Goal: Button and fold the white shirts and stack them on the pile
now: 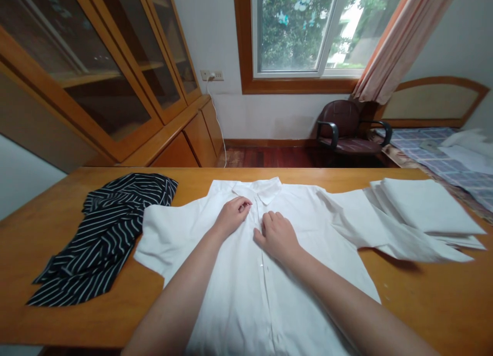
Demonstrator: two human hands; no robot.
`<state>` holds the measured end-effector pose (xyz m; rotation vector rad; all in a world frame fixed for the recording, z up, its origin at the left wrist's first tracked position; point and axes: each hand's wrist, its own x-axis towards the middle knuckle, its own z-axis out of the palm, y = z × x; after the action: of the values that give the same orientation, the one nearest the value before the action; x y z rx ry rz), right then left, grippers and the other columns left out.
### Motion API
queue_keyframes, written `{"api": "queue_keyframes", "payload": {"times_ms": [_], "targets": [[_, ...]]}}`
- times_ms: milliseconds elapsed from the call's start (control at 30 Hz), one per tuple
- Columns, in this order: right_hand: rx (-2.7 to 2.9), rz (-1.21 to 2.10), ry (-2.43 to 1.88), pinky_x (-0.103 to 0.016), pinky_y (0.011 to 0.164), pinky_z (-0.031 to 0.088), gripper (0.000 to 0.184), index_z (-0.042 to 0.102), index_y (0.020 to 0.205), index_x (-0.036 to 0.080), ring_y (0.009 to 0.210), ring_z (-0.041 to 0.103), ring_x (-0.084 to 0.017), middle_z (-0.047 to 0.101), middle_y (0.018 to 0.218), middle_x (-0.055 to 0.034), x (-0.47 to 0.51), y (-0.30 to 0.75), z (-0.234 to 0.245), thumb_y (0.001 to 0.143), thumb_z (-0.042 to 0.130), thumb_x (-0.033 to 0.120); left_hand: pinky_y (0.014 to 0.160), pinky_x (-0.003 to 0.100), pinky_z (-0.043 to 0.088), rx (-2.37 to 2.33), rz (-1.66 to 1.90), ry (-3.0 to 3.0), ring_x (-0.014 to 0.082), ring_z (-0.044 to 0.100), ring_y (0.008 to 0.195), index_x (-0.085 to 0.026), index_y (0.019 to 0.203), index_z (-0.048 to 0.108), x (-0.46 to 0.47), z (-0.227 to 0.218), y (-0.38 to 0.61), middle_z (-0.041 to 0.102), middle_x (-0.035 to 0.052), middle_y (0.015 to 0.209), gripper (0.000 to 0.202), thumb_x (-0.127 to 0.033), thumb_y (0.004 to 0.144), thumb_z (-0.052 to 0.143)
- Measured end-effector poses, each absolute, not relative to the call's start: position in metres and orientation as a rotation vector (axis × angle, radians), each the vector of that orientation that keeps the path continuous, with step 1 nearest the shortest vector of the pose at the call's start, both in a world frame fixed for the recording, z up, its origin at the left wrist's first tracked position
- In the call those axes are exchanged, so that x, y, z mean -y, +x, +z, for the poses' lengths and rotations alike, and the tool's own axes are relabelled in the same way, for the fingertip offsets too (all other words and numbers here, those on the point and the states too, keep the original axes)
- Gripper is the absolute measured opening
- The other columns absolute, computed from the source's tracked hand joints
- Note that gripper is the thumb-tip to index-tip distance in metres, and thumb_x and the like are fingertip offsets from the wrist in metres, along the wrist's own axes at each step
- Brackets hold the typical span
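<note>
White shirt [239,284] beneath — left hand [232,216], right hand [278,236] curl.

"What's in the upper left?"

"A glass-fronted wooden cabinet [140,53]. Below it, at left, a black cloth with white stripes [108,232] lies rumpled on the tabletop [442,299]."

"And top centre?"

"A window [295,32]; to its left, a wall socket [218,75] with a white cord [219,125] hanging down."

"Over on the right?"

"Uppermost, a pink curtain [410,45]. Lower, a dark red armchair [341,119], then a bed [427,145] at the edge. Folded white cloth [427,207] lies mid-right."
</note>
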<state>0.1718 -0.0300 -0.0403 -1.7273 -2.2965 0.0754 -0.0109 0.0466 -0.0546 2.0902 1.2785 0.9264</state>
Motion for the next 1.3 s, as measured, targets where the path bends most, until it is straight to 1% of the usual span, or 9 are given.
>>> {"api": "queue_keyframes", "payload": {"times_ms": [67,200,300,400,667,800,900,1100,1300], "targets": [[2.285,0.105,-1.707,-0.034,0.073,0.041,0.014,0.058,0.087,0.021,0.087,0.056,-0.025,0.066,0.091,-0.0077,0.030,0.174,-0.042,0.089,0.061,0.035,0.070,0.028,0.047,-1.254,0.920,2.121,0.0160,0.060,0.072,-0.021,0.092,0.069,-0.044,-0.052,-0.010,0.068,0.0008,0.084,0.014,-0.022,0.089,0.055],[2.279,0.152,-1.687,-0.033,0.071,0.038,0.013,0.057,0.086,0.021,0.085,0.055,-0.023,0.065,0.088,-0.0066,0.028,0.179,-0.042,0.089,0.061,0.033,0.069,0.028,0.045,-1.181,0.830,2.211,0.0161,0.060,0.071,-0.022,0.089,0.069,-0.039,-0.046,-0.009,0.067,0.0002,0.080,0.013,-0.018,0.087,0.057],[2.283,0.167,-1.676,-0.032,0.070,0.036,0.012,0.057,0.084,0.021,0.084,0.054,-0.022,0.064,0.087,-0.0059,0.027,0.182,-0.042,0.088,0.061,0.032,0.070,0.027,0.045,-1.092,0.739,2.311,0.0151,0.060,0.073,-0.022,0.085,0.068,-0.036,-0.044,-0.010,0.066,-0.0001,0.082,0.013,-0.014,0.085,0.058],[2.300,0.187,-1.656,-0.032,0.070,0.034,0.011,0.057,0.082,0.021,0.082,0.053,-0.021,0.063,0.085,-0.0050,0.028,0.184,-0.040,0.088,0.061,0.030,0.073,0.026,0.045,-1.022,0.689,2.358,0.0149,0.059,0.077,-0.021,0.086,0.068,-0.034,-0.043,-0.012,0.064,0.0000,0.084,0.014,-0.010,0.083,0.059],[2.240,0.274,-1.628,-0.030,0.072,0.035,0.003,0.059,0.084,0.020,0.083,0.053,-0.019,0.062,0.087,-0.0043,0.028,0.186,-0.039,0.086,0.060,0.021,0.080,0.027,0.047,-0.951,0.611,2.306,0.0160,0.060,0.088,-0.022,0.090,0.071,-0.031,-0.033,-0.016,0.062,0.0013,0.089,0.010,-0.016,0.088,0.063],[2.234,0.240,-1.628,-0.031,0.075,0.037,0.005,0.061,0.084,0.019,0.086,0.053,-0.021,0.063,0.089,-0.0059,0.027,0.188,-0.038,0.088,0.060,0.022,0.080,0.027,0.047,-0.928,0.597,2.290,0.0155,0.061,0.087,-0.021,0.089,0.073,-0.032,-0.033,-0.017,0.062,0.0015,0.089,0.008,-0.020,0.089,0.065],[2.241,0.231,-1.620,-0.032,0.074,0.038,0.007,0.063,0.084,0.019,0.085,0.054,-0.021,0.064,0.088,-0.0059,0.026,0.188,-0.038,0.089,0.061,0.023,0.077,0.026,0.046,-0.930,0.577,2.291,0.0144,0.061,0.084,-0.020,0.087,0.072,-0.032,-0.034,-0.017,0.062,0.0014,0.089,0.008,-0.022,0.090,0.066],[2.194,0.330,-1.608,-0.030,0.074,0.040,0.008,0.066,0.080,0.020,0.084,0.058,-0.020,0.067,0.083,-0.0046,0.024,0.189,-0.042,0.088,0.063,0.020,0.074,0.025,0.045,-0.953,0.494,2.400,0.0134,0.060,0.078,-0.018,0.075,0.068,-0.029,-0.030,-0.014,0.062,0.0016,0.085,0.019,-0.024,0.093,0.063],[2.100,0.390,-1.581,-0.029,0.073,0.041,0.013,0.069,0.078,0.020,0.081,0.060,-0.020,0.069,0.079,-0.0039,0.022,0.190,-0.038,0.088,0.062,0.019,0.072,0.025,0.045,-0.986,0.467,2.436,0.0141,0.061,0.077,-0.018,0.078,0.070,-0.027,-0.029,-0.011,0.063,0.0019,0.083,0.018,-0.022,0.093,0.061]]}}
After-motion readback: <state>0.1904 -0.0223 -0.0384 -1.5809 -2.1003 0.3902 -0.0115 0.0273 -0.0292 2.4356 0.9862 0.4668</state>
